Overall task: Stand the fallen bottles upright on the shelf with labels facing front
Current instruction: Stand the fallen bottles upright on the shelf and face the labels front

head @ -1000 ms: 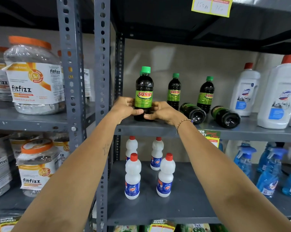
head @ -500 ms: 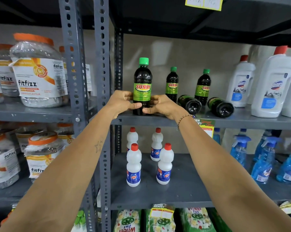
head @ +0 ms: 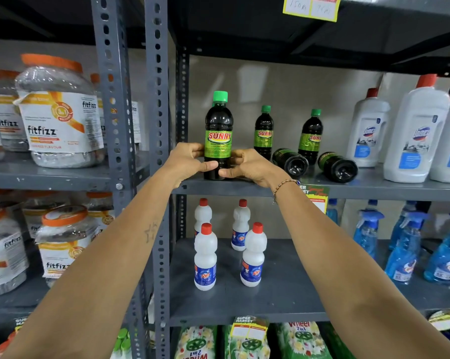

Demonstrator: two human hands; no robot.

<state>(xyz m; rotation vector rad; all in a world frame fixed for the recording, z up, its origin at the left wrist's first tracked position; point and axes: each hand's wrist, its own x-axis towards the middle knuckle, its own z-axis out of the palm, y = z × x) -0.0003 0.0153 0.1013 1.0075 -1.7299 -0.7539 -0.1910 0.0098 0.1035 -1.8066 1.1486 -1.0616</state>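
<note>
Here the dark green-capped bottle (head: 218, 136) stands upright, SUNNY label frontward.

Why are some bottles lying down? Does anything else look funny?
Two dark bottles lie tipped over on the middle shelf, their bottoms facing out, to the right of the upright Sunny bottle held by the left hand and right hand. Two more behind them stand straight. Nothing looks spilled or broken.
</note>
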